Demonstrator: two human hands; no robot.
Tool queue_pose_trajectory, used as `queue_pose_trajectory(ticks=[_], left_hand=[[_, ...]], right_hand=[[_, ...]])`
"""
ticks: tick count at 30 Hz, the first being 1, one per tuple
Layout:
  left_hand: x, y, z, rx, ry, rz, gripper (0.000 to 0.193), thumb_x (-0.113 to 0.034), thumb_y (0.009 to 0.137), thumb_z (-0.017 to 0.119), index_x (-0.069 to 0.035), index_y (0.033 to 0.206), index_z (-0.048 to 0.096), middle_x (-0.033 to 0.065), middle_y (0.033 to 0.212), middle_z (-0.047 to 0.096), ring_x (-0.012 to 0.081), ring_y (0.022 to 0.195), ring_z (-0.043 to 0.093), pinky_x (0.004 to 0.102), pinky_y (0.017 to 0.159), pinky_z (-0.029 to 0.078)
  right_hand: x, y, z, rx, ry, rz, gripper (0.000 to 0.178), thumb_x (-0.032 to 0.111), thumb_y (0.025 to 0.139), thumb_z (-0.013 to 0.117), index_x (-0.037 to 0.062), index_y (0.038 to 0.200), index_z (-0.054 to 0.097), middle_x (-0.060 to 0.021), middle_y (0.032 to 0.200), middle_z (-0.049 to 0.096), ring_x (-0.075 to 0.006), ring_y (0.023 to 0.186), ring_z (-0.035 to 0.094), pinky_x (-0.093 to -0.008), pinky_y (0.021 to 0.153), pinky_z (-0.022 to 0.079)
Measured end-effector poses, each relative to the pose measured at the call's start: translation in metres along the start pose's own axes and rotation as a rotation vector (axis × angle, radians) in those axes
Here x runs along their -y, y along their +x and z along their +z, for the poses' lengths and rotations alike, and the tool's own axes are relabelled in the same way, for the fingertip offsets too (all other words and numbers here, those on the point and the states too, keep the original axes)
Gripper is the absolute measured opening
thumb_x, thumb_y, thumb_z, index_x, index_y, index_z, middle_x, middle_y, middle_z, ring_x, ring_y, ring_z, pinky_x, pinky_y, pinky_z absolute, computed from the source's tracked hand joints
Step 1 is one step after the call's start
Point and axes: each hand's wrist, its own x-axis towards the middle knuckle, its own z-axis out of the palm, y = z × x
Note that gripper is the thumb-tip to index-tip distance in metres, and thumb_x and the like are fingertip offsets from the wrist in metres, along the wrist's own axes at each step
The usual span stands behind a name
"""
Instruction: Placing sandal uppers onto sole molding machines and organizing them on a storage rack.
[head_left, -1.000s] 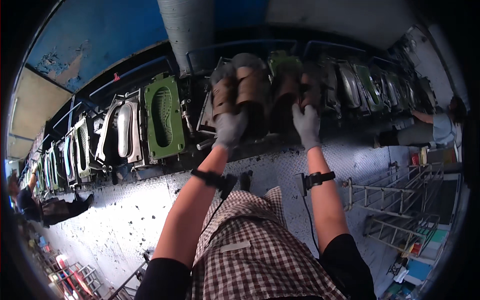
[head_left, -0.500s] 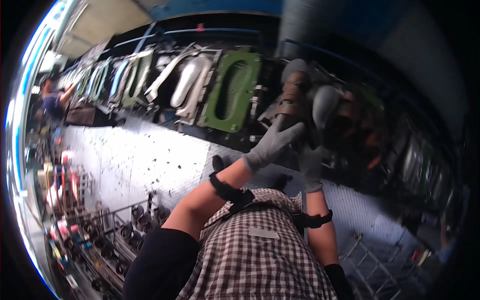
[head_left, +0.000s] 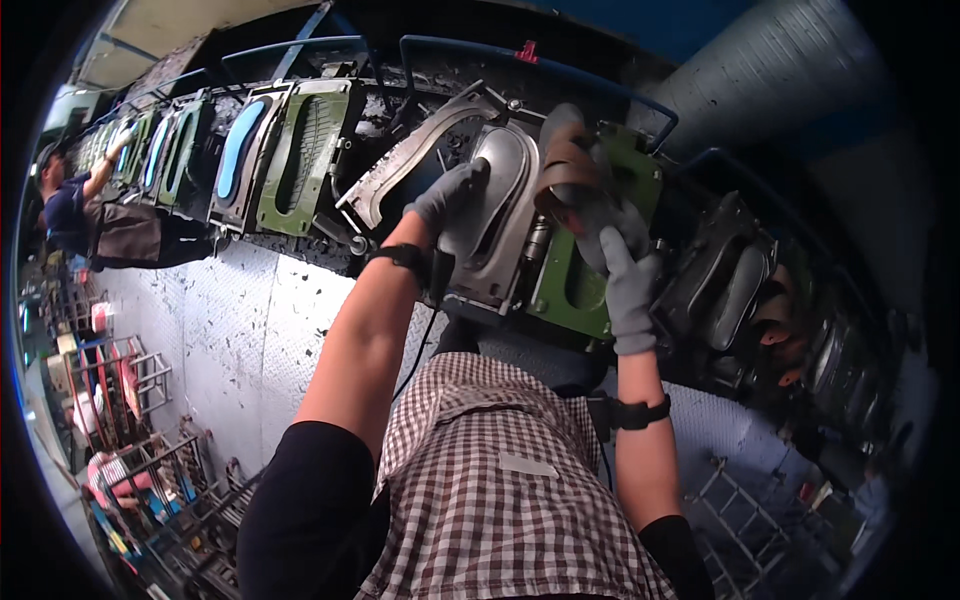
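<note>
Between the green rectangular mould on the left and the green sole-cavity mould on the right, the silver sole-shaped metal mould was set, overlapped by the grey-gloved left hand. Over the right-side mould, the brown strapped upper was held by the grey-gloved right hand.

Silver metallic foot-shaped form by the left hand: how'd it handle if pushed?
The silver metallic foot-shaped form looks hard, so probably stiff. Its smooth sheen suggests the grey-gloved left hand could slip. Broad and flattish, it seems unlikely to roll.
</note>
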Motion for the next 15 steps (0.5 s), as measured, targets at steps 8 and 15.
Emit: queue_pose_trajectory(ticks=[8,15], left_hand=[[0.004,-0.08,0.01,-0.185,0.246,0.229,0.045,-0.044,0.101,0.058,-0.002,0.118,0.066,0.0018,0.094,0.062,0.0125,0.088,0.055,0.0262,0.078,0.047],[0.031,-0.139,-0.057,-0.232,2.221,0.853,0.047,-0.029,0.102,0.051,-0.003,0.142,0.052,0.0145,0.129,0.065,0.0333,0.122,0.059,0.0427,0.112,0.04]], right_hand=[[-0.026,0.039,0.112,-0.13,-0.902,-0.434,0.039,0.021,0.094,0.067,0.0146,0.133,0.065,-0.0153,0.098,0.063,-0.0352,0.089,0.067,-0.0451,0.076,0.054],[-0.048,-0.054,0.184,0.615,-1.134,-0.31,0.04,0.027,0.086,0.073,0.0157,0.124,0.068,-0.0126,0.107,0.065,-0.0362,0.094,0.069,-0.0443,0.081,0.056]])
